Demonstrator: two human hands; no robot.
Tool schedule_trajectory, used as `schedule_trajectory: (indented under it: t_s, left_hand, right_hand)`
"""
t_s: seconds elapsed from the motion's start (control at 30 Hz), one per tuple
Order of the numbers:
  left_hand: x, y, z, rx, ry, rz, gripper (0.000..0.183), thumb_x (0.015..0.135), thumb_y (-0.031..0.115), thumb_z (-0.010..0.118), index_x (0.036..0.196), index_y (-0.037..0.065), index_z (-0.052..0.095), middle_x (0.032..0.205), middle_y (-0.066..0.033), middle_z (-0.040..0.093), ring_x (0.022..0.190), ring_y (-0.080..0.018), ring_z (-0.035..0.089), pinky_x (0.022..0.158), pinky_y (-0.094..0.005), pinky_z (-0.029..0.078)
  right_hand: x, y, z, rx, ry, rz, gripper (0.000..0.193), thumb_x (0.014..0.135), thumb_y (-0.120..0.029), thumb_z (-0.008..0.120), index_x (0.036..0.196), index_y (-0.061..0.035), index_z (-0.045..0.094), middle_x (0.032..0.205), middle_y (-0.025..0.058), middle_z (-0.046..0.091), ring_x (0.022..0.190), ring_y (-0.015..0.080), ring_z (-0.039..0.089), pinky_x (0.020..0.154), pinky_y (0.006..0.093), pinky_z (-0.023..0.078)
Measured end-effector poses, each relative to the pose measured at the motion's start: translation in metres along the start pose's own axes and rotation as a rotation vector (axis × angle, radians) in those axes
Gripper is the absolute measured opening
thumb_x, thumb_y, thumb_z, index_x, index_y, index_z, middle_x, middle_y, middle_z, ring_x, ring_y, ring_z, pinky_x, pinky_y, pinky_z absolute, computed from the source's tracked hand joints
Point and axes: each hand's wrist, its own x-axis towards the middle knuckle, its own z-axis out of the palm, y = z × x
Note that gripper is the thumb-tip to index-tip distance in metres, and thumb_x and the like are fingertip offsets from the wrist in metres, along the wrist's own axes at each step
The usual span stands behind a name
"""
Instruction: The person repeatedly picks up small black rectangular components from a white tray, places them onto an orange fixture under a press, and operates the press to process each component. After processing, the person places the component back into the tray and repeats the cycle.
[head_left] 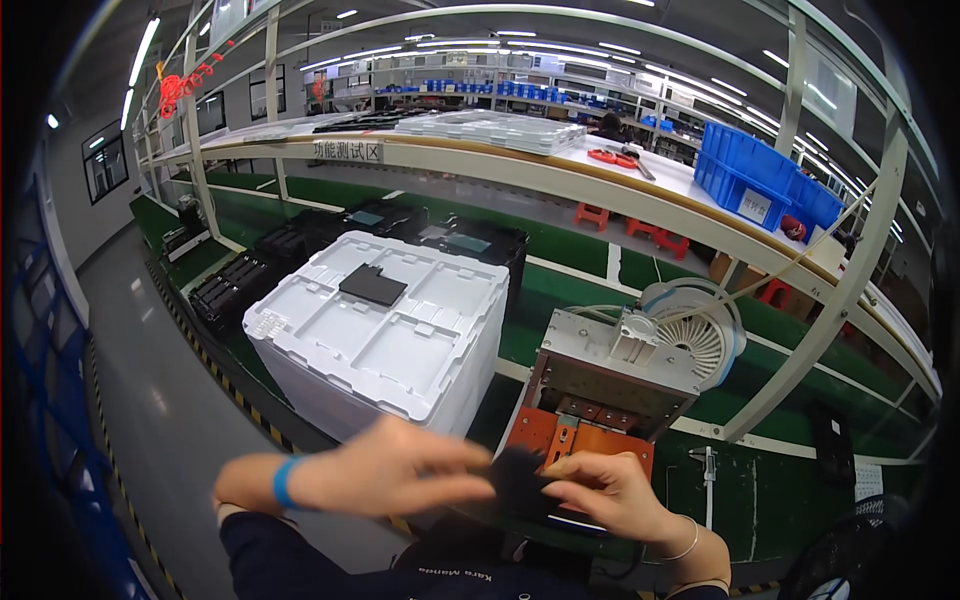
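Note:
My right hand (612, 492) pinches a blurred dark piece (518, 482) between thumb and fingers, in front of the orange-based machine. From the other side comes my left hand (395, 468), a blue band at its wrist. Its thumb and fingers are stretched out and apart, smeared by motion, with their tips close to the dark piece; whether they touch it is unclear. A flat black part (373, 286) with a notched edge lies on a tall stack of white plastic trays (420, 372). The bench machine (610, 355) has a grey metal top and an orange plate (530, 428).
A white fan (697, 335) stands behind the machine. To the right lie a caliper (709, 485) and a black panel (833, 445) on the green bench. Black trays (235, 287) sit left of the white stack. Blue bins (745, 180) rest on the raised shelf.

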Motion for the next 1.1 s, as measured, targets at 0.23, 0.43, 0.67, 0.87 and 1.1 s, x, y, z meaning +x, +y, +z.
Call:
schedule_trajectory:
  t_s: [0.23,0.43,0.67,0.87,1.1]
  left_hand:
    - [0.152,-0.129,-0.175,0.511,0.650,-0.092,0.029,0.087,0.022,0.066,0.099,-0.004,0.068,0.078,-0.0095,0.070,0.072,-0.0138,0.066,0.069,-0.0273,0.051]
    - [0.260,-0.184,-0.172,0.837,0.482,0.142,0.071,0.081,0.053,0.066,0.131,0.005,0.052,0.133,-0.0218,0.051,0.128,-0.0361,0.042,0.107,-0.0452,0.035]
    - [0.272,-0.170,-0.147,0.920,0.425,0.079,0.075,0.081,0.063,0.062,0.127,0.004,0.056,0.117,-0.0199,0.059,0.113,-0.0352,0.053,0.098,-0.0433,0.042]
    - [0.244,-0.159,-0.146,0.783,0.674,0.137,0.076,0.084,0.058,0.059,0.138,0.006,0.046,0.123,-0.0220,0.055,0.117,-0.0366,0.051,0.100,-0.0415,0.041]
    - [0.260,-0.165,-0.129,-1.070,0.772,-0.585,0.085,0.083,0.064,0.059,0.144,0.011,0.033,0.140,-0.0187,0.039,0.118,-0.0354,0.050,0.100,-0.0597,0.037]
  right_hand:
    - [-0.001,0.009,-0.028,0.436,0.230,0.033,0.015,0.100,-0.008,0.046,0.109,0.0031,0.048,0.090,0.0119,0.067,0.072,0.0211,0.070,0.063,0.0275,0.059]
    - [-0.014,0.021,-0.047,0.402,0.345,0.019,0.014,0.100,-0.009,0.046,0.107,0.0028,0.047,0.083,0.0061,0.061,0.069,0.0188,0.068,0.064,0.0301,0.061]
    - [-0.017,0.030,-0.069,0.306,0.389,-0.019,0.014,0.099,-0.008,0.047,0.107,0.0038,0.047,0.081,0.0049,0.059,0.065,0.0162,0.065,0.062,0.0303,0.061]
    - [-0.019,0.030,-0.082,0.286,0.426,-0.026,0.014,0.098,-0.008,0.048,0.106,0.0036,0.049,0.079,0.0047,0.060,0.065,0.0160,0.066,0.060,0.0281,0.060]
    - [0.001,0.026,-0.075,0.338,0.388,-0.054,0.013,0.098,-0.008,0.050,0.103,0.0039,0.051,0.077,0.0032,0.056,0.063,0.0143,0.064,0.057,0.0262,0.059]
